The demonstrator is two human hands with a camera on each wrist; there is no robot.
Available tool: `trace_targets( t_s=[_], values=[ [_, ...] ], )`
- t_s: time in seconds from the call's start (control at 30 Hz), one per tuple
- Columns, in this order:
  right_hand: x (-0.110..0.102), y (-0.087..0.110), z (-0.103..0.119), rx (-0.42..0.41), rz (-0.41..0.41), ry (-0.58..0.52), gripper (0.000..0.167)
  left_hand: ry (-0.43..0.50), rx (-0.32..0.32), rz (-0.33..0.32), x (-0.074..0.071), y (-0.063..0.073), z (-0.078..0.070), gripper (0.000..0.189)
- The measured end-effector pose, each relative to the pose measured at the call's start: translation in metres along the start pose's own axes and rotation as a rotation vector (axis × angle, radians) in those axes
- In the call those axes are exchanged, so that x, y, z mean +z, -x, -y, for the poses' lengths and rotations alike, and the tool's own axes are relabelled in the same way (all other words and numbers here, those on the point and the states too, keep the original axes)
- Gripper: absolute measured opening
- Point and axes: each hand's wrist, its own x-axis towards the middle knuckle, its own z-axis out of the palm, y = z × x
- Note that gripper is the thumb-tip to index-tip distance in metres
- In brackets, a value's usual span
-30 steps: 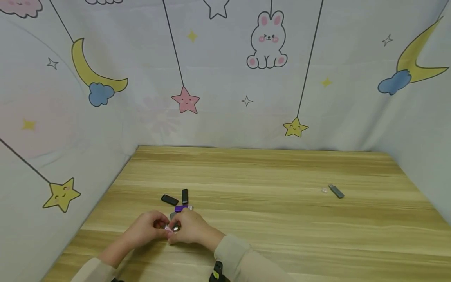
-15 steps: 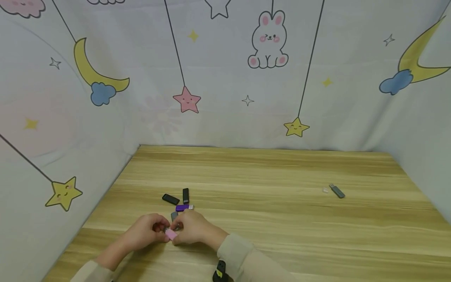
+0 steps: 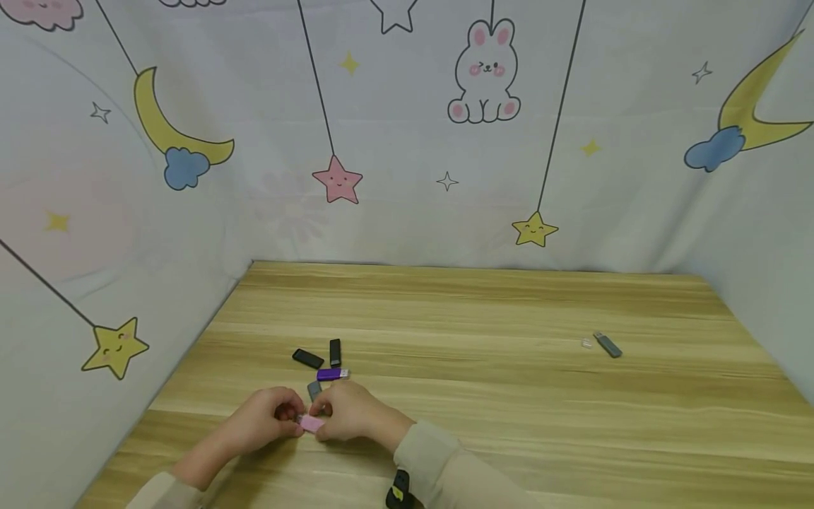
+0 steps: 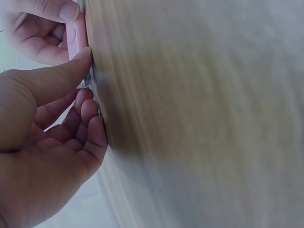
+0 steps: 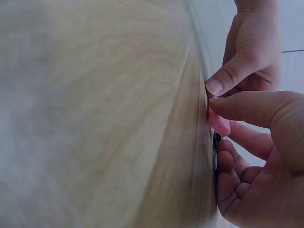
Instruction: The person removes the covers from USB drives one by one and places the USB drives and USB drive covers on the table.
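Yellow star (image 3: 116,346): it smiles on the white cloth (image 3: 394,233) at your far left.
Left grip (image 3: 261,420): your thumb and fingers are almost together, pinching the plug end of the pink stick (image 3: 311,423).
First black stick (image 3: 308,358): it lies slanted on the wood counter (image 3: 477,396).
Pink stick: it is between your two grips, low down; I can't tell if it touches the wood.
Near grey stick (image 3: 314,390): it lies just past the pink one, close to your right fingers.
Purple stick (image 3: 328,375): it lies sideways, its plug pointing right.
Second black stick (image 3: 335,352): it points away from you, just past the purple one.
Right grip (image 3: 352,412): your thumb and fingertips pinch the pink stick's other end, with only the stick's room between them.
Clear bit (image 3: 586,343): it sits far over to the right.
Far grey stick (image 3: 608,346): it lies slanted just beside the clear bit.
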Motion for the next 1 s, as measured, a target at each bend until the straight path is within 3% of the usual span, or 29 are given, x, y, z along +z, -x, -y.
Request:
trace_targets(
  t_s=[0.27, 0.6, 0.87, 1.0],
  values=[
    [0.0, 0.0, -0.001, -0.009, 0.001, -0.025, 0.021, 0.023, 0.005, 0.013, 0.0, 0.0, -0.002, 0.019],
    [0.0, -0.002, -0.004, -0.083, 0.003, -0.009, 0.012, 0.035, 0.013, 0.034, 0.0, -0.001, -0.002, 0.021],
    [-0.01, 0.0, -0.012, -0.045, 0.014, -0.158, 0.013, 0.067, 0.034, 0.061, -0.006, -0.013, -0.012, 0.017],
    [-0.021, 0.001, -0.015, -0.072, 0.011, -0.153, 0.015, 0.069, 0.047, 0.082, -0.011, -0.021, -0.022, 0.016]
  ],
)
